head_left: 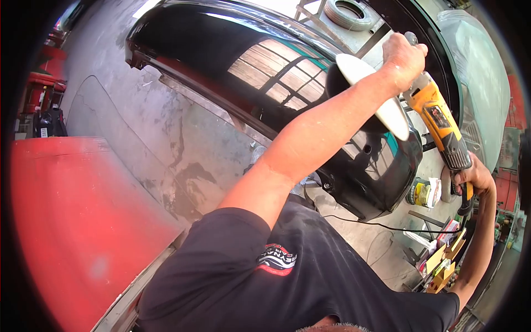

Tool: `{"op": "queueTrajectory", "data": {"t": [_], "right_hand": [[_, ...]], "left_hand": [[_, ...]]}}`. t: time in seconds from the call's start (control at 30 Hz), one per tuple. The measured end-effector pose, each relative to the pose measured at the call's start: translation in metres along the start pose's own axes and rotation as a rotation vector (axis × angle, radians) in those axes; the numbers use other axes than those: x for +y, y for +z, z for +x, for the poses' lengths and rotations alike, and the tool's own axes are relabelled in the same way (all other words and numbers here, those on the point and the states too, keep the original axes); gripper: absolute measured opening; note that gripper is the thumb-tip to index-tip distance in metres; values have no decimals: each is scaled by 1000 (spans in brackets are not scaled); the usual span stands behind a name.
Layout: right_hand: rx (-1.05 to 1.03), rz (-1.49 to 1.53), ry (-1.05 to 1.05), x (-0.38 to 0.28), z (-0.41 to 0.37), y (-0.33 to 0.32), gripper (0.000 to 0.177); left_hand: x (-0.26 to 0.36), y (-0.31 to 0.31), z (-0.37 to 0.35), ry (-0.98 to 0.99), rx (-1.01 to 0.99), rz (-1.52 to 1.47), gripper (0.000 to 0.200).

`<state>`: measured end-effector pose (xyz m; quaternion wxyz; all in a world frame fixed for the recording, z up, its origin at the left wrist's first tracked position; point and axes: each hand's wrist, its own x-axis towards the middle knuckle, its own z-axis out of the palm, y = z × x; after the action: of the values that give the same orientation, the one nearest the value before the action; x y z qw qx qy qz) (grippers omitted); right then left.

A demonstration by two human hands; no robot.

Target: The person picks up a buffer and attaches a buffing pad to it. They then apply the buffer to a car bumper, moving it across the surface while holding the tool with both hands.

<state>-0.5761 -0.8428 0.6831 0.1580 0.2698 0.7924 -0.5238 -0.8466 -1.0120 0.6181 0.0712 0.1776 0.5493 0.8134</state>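
Observation:
My left hand (404,62) is closed round the side handle near the head of a yellow and black power polisher (440,119). At the tool's lower rear end, my right hand (475,176) grips its black and yellow rear handle. The large white pad (368,91) is seen nearly edge-on and tilted, beside the glossy black bumper (193,44). My left forearm hides part of the pad and bumper, so I cannot tell whether they touch. Window-like reflections show on the bumper's surface.
A red panel (83,221) lies at the left. A tire (349,14) is at the top, a plastic-wrapped shape (478,72) at the right. Below the bumper are a tub (423,192), a dark cable (387,227) and boxes (440,271).

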Motion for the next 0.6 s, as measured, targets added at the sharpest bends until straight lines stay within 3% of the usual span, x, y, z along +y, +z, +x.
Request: {"op": "queueTrajectory", "data": {"t": [0.17, 0.33, 0.43, 0.6], "right_hand": [[-12, 73, 19, 21, 2, -20, 65], [-99, 43, -7, 13, 15, -25, 67], [-146, 35, -49, -20, 28, -1, 65], [-269, -74, -96, -120, 123, 20, 51]], "left_hand": [[11, 12, -9, -140, -53, -21, 23], [15, 13, -3, -76, 37, 6, 23], [29, -22, 14, 16, 76, -13, 23], [56, -114, 100, 79, 163, -29, 25]]}}
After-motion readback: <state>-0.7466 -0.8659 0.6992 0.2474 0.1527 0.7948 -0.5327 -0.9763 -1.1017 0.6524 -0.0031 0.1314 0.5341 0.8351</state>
